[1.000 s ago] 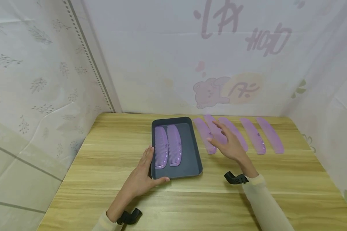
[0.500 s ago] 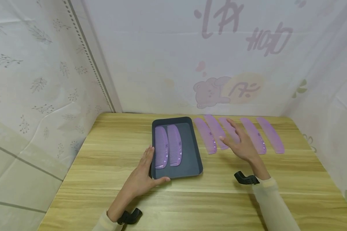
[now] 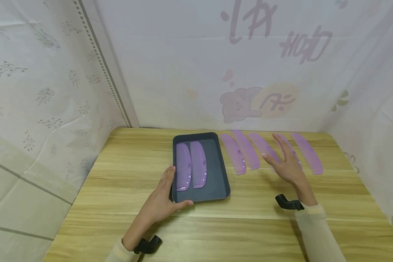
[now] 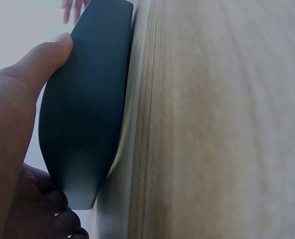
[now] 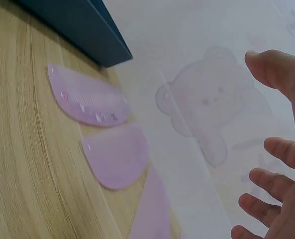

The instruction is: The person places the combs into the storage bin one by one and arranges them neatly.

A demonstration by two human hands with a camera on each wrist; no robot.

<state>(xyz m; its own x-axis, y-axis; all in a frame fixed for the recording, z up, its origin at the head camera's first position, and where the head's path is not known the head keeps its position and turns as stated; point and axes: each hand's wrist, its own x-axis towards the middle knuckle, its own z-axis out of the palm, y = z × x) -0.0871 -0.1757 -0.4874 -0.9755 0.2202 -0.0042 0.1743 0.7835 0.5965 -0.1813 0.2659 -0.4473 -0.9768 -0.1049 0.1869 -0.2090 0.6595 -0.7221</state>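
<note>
A dark grey tray (image 3: 217, 185) lies on the table, with two purple combs, a left comb (image 3: 183, 167) and a right comb (image 3: 199, 165), side by side inside it. My left hand (image 3: 158, 203) rests against the tray's near left corner, thumb along the near side and straight fingers along the left side. To the right of the tray, several more purple combs lie in a slanted row, among them the nearest comb (image 3: 233, 153) and the farthest comb (image 3: 308, 154). My right hand (image 3: 289, 166) hovers over this row, fingers spread, holding nothing, and partly hides two combs.
The wooden table (image 3: 196, 233) extends in front of and left of the tray. A printed cloth (image 3: 170, 72) hangs behind the table's back edge, and similar cloth covers both sides. Each wrist wears a black camera mount (image 3: 289, 203).
My right hand has moved to the right along the row of combs, its fingers staying spread. My left hand stays at the tray's corner, and the combs have not moved.
</note>
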